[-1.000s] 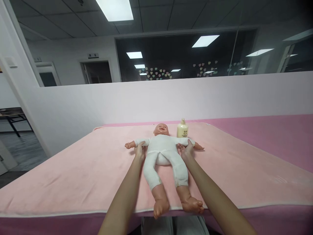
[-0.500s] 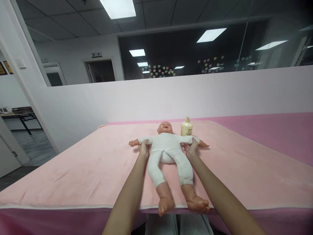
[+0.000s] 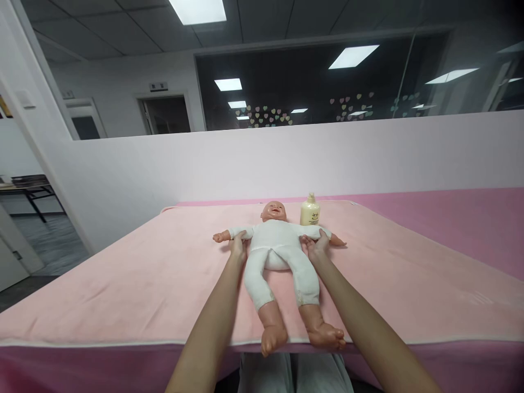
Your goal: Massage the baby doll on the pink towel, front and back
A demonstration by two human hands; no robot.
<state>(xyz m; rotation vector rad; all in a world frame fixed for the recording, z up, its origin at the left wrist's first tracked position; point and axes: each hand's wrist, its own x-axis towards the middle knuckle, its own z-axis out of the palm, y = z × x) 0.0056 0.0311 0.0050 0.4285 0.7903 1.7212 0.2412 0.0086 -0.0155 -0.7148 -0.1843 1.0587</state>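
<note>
A baby doll (image 3: 275, 240) with a white cloth body lies on its back on the pink blanket (image 3: 164, 273), head away from me and feet at the near edge. Its arms are spread to both sides. My left hand (image 3: 238, 245) is closed round the doll's arm on the left, thumb on top of the white sleeve. Round the doll's other arm, my right hand (image 3: 318, 245) has its thumb on top and its fingers below, partly hidden. Just behind that arm stands a pale yellow bottle (image 3: 310, 212).
A low white wall (image 3: 245, 164) with dark glass above it runs behind the padded pink surface (image 3: 450, 218). At the far left, a table (image 3: 30, 188) with dark items on it shows through an opening.
The view has shifted slightly, so everything sits a little further left and the lower part higher. Both hands keep their hold on the doll's arms.
</note>
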